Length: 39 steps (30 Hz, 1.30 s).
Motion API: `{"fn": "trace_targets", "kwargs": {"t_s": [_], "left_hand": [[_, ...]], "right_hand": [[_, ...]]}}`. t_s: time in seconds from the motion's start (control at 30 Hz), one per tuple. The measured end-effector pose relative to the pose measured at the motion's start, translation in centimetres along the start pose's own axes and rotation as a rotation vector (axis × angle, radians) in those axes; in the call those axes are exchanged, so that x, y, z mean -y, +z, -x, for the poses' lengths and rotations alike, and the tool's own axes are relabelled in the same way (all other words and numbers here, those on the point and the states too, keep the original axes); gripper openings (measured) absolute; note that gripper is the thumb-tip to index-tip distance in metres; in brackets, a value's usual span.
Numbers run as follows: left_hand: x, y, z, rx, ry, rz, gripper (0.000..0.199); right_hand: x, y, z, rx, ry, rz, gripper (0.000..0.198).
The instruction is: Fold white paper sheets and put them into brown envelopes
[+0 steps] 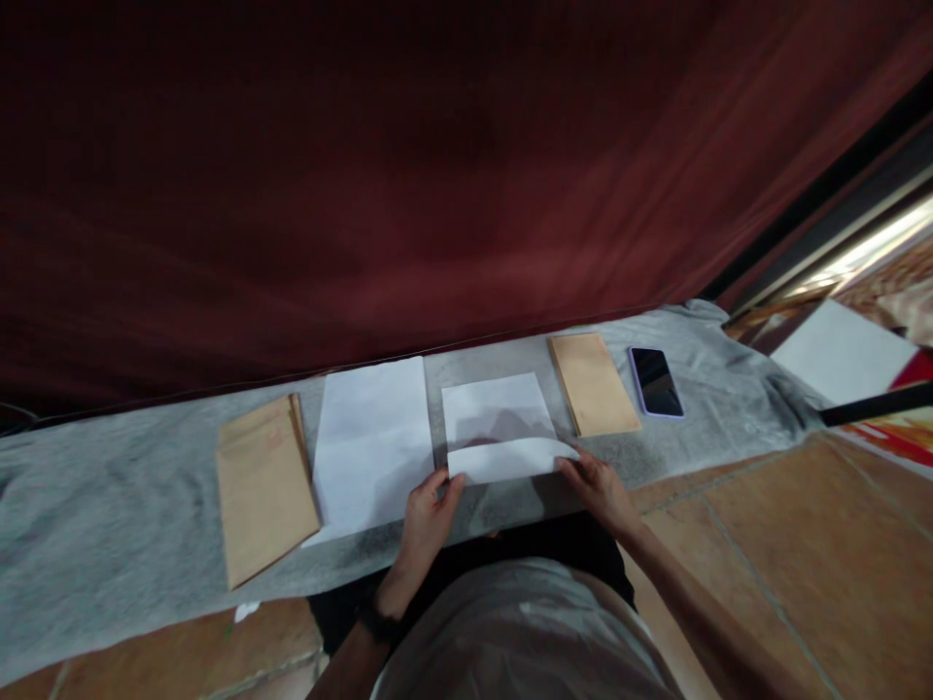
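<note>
A white sheet of paper (502, 408) lies in front of me, its near part folded up and over into a flap. My left hand (430, 515) pinches the left end of that fold between thumb and fingers. At the opposite end, my right hand (599, 491) grips the fold's right corner. Just left of it a stack of white paper (375, 437) lies flat. Farther left are brown envelopes (266, 491) in a pile, and another brown envelope stack (594, 382) sits to the right of the sheet.
A phone (656, 381) in a purple case lies right of the envelopes. Grey cloth (109, 515) covers the long narrow surface. A dark red curtain (408, 194) hangs behind it. Tiled floor (787, 544) shows at the right, with a white sheet-like item (844, 350) beyond.
</note>
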<state>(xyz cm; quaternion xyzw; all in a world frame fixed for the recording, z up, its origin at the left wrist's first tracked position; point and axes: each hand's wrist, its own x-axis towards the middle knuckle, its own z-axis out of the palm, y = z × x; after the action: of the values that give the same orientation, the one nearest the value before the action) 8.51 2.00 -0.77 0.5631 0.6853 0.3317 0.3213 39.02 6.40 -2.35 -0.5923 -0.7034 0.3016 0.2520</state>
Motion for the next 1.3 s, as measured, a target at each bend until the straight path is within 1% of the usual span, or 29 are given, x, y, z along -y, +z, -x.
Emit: {"fn": "trace_targets", "kwargs": {"t_s": [0.1, 0.27, 0.4, 0.57, 0.77, 0.9, 1.03, 1.17, 1.3], "left_hand": [[-0.3, 0.4, -0.8, -0.041, -0.057, -0.014, 0.037], [-0.4, 0.7, -2.4, -0.083, -0.08, -0.155, 0.033], [-0.8, 0.7, -3.5, -0.088, -0.094, -0.28, 0.028], [-1.8, 0.8, -5.0, -0.076, -0.144, -0.465, 0.024], [-2.4, 1.0, -6.2, -0.074, -0.175, -0.611, 0.026], [-2.7, 1.1, -6.9, -0.075, -0.176, -0.658, 0.028], [-3.1, 1.2, -7.8, -0.072, -0.201, -0.69, 0.031], [-3.4, 1.3, -8.8, -0.095, -0.224, -0.695, 0.033], [-3.6, 1.6, -9.8, -0.1, -0.266, -0.715, 0.035]], "right_hand": [[0.2, 1.0, -1.2, -0.047, 0.027, 0.129, 0.039], [1.5, 2.2, -3.1, -0.085, 0.106, 0.322, 0.037], [2.4, 2.7, -4.0, -0.111, 0.087, 0.39, 0.037], [2.7, 3.4, -5.2, -0.161, 0.049, 0.459, 0.04], [2.9, 3.9, -6.6, -0.172, 0.063, 0.526, 0.042], [3.3, 4.2, -7.6, -0.195, 0.099, 0.583, 0.042], [3.6, 4.2, -8.8, -0.18, 0.105, 0.617, 0.045], [3.7, 4.2, -10.0, -0.16, 0.116, 0.618, 0.048], [3.4, 4.6, -10.8, -0.197, 0.089, 0.61, 0.048]]}}
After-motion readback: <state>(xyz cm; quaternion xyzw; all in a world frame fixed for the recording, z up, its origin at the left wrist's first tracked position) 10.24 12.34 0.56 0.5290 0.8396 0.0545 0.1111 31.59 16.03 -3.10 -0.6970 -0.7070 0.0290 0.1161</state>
